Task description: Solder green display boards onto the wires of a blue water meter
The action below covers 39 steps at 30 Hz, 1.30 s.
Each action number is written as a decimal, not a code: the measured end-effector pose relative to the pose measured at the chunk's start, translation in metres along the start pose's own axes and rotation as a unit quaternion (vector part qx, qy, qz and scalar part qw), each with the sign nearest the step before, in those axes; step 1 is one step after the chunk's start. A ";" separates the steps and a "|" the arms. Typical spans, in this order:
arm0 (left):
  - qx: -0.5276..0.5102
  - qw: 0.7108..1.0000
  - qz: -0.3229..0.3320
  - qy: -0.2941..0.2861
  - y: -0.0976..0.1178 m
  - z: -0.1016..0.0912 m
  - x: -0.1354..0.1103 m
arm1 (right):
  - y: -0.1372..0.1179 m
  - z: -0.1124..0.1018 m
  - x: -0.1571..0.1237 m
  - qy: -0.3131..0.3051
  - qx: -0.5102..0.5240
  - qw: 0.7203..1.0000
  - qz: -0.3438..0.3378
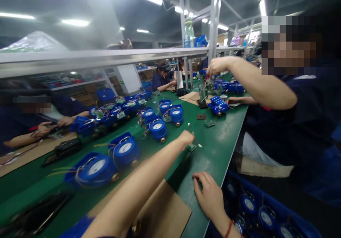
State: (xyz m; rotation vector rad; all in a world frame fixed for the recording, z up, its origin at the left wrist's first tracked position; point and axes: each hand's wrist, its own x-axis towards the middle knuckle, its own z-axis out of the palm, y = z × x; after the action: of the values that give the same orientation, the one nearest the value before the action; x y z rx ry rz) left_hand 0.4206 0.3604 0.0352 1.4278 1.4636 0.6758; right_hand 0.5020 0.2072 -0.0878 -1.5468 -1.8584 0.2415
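Observation:
My left hand (185,138) reaches out over the green table, its fingers closed on a small green circuit board (191,147) with short wires ending in white connectors. The fingertips are partly hidden behind the hand. My right hand (209,195) rests at the table's edge, fingers apart and slightly bent, with nothing seen in it. Left of my left hand stand several blue water meters (157,126) with round white dials and loose wires. Under my left forearm lies a brown cardboard sheet (170,209), and part of a blue meter with a brass fitting (136,227) shows beside it.
A blue bin (295,218) of meters stands below the table's right edge. A co-worker's raised arm (261,81) is at the right; another person's hands (45,128) work at the left. Another circuit board (210,123) lies farther along the table (221,138). A metal shelf (106,58) spans overhead.

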 end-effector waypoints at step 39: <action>0.212 0.934 0.092 0.274 -0.261 -0.189 -0.444 | -0.249 0.047 -0.068 -0.154 0.085 0.811 -0.559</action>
State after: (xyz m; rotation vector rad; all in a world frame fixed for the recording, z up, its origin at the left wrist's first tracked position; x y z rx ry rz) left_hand 0.0805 -0.0676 -0.0118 1.8156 2.0137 0.9727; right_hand 0.2793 0.0905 -0.0118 -0.1063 -2.5817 0.0899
